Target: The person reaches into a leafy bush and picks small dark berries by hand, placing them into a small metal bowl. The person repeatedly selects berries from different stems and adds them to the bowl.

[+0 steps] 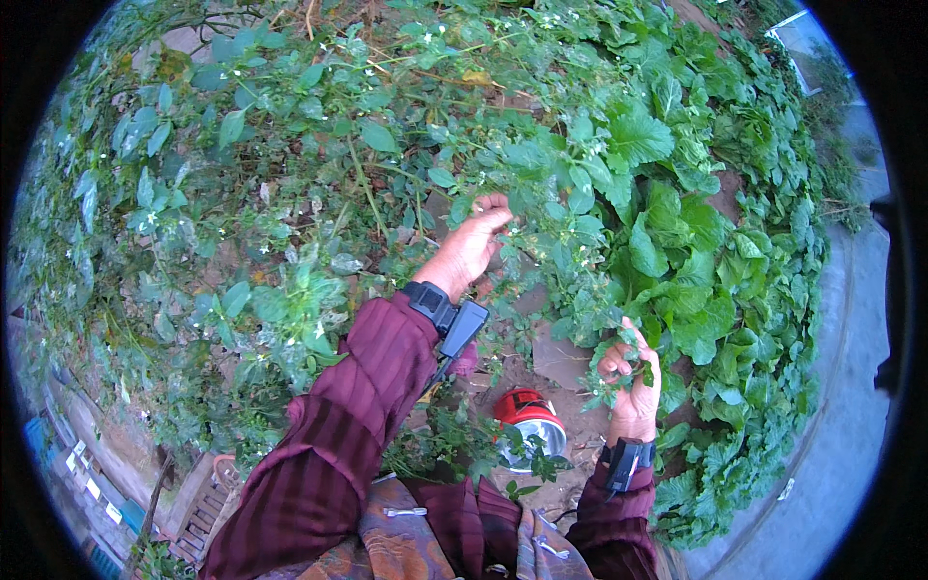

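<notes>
My left hand (475,239) reaches into chilli-like plants (380,138) with small white flowers. Its fingers are curled among the leaves; whether they grip a stem is hidden. Lower and to the right, my right hand (634,388) has its fingers bent around a leafy sprig (645,373), palm turned partly up. Between my arms, a red container (518,406) with a shiny silvery inside sits on the soil, its opening tilted towards me. A few leaves overlap its rim.
Broad-leaved greens (674,268) grow in a strip along the right, bordered by a grey paved path (844,348). Flat stone pieces (558,355) lie on the soil near my right hand. At lower left, a wooden slatted thing (203,518) stands beyond the plants.
</notes>
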{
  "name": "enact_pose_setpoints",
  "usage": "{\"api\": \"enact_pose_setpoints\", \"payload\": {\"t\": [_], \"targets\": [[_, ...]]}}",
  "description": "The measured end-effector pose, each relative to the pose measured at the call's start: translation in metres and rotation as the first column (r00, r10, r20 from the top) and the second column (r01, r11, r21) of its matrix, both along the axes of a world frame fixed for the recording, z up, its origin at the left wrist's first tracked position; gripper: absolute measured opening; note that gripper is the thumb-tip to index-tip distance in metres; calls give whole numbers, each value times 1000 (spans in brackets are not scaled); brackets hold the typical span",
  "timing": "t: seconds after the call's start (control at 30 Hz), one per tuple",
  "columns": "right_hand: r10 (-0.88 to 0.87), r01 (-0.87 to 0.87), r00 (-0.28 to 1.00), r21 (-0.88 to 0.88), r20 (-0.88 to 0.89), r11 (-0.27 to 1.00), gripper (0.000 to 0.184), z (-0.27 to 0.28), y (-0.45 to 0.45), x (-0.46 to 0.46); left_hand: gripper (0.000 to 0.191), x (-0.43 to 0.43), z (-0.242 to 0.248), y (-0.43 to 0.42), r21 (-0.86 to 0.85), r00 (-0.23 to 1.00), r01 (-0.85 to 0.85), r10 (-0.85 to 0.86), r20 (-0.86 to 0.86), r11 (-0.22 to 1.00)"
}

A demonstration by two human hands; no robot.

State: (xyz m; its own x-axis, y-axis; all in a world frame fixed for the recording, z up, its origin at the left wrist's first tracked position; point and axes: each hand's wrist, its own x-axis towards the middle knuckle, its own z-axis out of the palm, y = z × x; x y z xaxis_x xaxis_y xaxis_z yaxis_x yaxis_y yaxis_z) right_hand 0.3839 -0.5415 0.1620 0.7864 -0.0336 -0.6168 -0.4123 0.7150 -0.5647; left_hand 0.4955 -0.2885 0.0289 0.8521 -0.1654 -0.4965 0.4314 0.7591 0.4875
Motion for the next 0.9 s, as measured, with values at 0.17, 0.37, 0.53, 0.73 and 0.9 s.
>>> {"api": "enact_pose_setpoints", "payload": {"t": [0.17,0.37,0.53,0.73,0.9], "targets": [[11,-13,999,35,39,999,47,-1,-1,1,34,-5,3,2,90,997,49,-43,-67,995],[-2,1,1000,18,28,1000,46,-2,-3,1,30,-12,-3,21,71,985,154,-147,-91,985],[13,-16,999,58,49,998,45,-4,-6,3,27,-19,-5,31,77,984,156,-148,-100,985],[-32,28,998,74,48,997,44,-4,-7,1,30,-31,-10,44,80,986,131,-122,-112,988],[-24,23,998,27,52,999,42,-1,-5,1,24,-36,-8,50,38,979,169,-163,-124,985]]}}
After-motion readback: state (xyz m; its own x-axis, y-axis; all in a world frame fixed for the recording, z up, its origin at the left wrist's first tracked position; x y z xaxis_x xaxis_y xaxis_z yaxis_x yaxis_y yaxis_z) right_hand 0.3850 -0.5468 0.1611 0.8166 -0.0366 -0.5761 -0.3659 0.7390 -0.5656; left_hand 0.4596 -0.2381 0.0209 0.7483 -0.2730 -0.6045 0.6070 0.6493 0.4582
